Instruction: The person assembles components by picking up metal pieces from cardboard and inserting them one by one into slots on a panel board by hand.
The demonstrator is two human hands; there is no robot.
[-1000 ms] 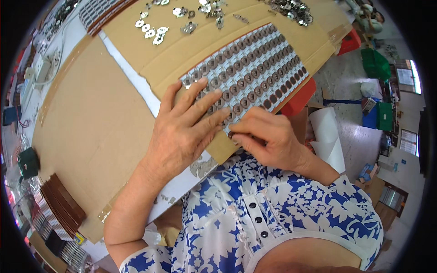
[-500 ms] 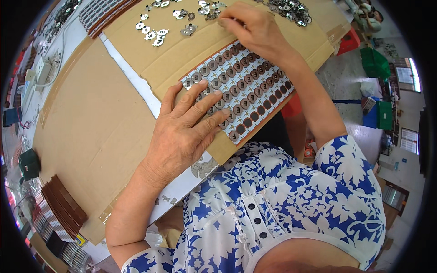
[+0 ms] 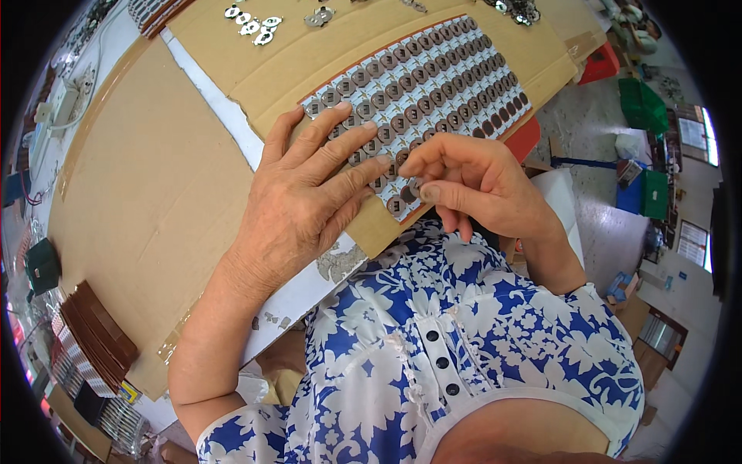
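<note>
My left hand [image 3: 301,193] lies flat with fingers spread on the left end of a rectangular sheet [image 3: 433,81] set with rows of round grey metal pieces. Along the sheet's near row, several dark round spots [image 3: 496,120] show no metal piece on them. Over that row's left end, my right hand [image 3: 491,185] pinches a small round metal piece [image 3: 414,187] between thumb and fingers, close to a dark spot. Loose shiny metal pieces [image 3: 263,31] lie beyond the sheet, and a denser pile of metal pieces [image 3: 519,11] is at the far right.
Brown cardboard [image 3: 147,193] covers the table. A stack of brown sheets [image 3: 97,329] stands at the left near edge, and more printed sheets [image 3: 154,15] lie at the far left. Off the table to the right are a red stool or bin [image 3: 599,63] and a green crate [image 3: 643,104].
My right hand has come from the loose pieces beyond the sheet to its near row, now with a metal piece pinched. My left hand stays on the sheet. The view has shifted slightly.
</note>
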